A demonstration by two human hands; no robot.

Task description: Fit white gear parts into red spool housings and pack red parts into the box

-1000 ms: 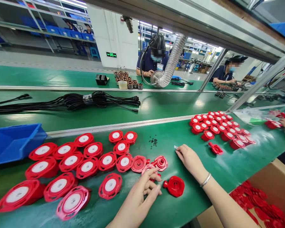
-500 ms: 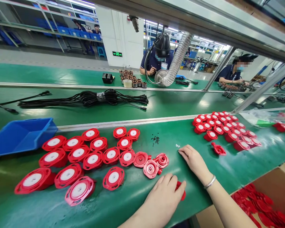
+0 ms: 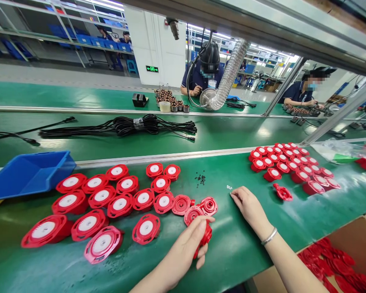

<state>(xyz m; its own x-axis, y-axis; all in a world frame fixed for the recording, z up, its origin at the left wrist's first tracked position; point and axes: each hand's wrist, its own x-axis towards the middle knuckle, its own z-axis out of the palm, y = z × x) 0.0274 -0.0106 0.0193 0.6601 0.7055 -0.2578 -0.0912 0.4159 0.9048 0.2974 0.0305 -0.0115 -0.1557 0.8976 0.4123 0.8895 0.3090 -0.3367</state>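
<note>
A red plastic part (image 3: 206,236) is in my left hand (image 3: 186,244), whose fingers wrap round it above the front of the green table (image 3: 232,252). Just behind it, red housings without white discs (image 3: 180,204) lie close together. My right hand (image 3: 245,203) rests on the table with thumb and forefinger pinched; whatever they hold is too small to make out. Small white pieces (image 3: 229,187) lie just beyond those fingertips. Tiny black pieces (image 3: 200,178) are scattered further left. Several red housings with white discs (image 3: 120,204) spread over the left side.
More red housings (image 3: 283,167) stand at the right. A blue bin (image 3: 30,173) sits at the left edge. Bundled black cables (image 3: 134,125) lie on the belt behind. A box of red parts (image 3: 358,236) is at lower right. Two people work across the table.
My left hand has moved left and turned, lifting the red part it was covering on the table. My right hand stays beside the white pieces. The view has shifted slightly.
</note>
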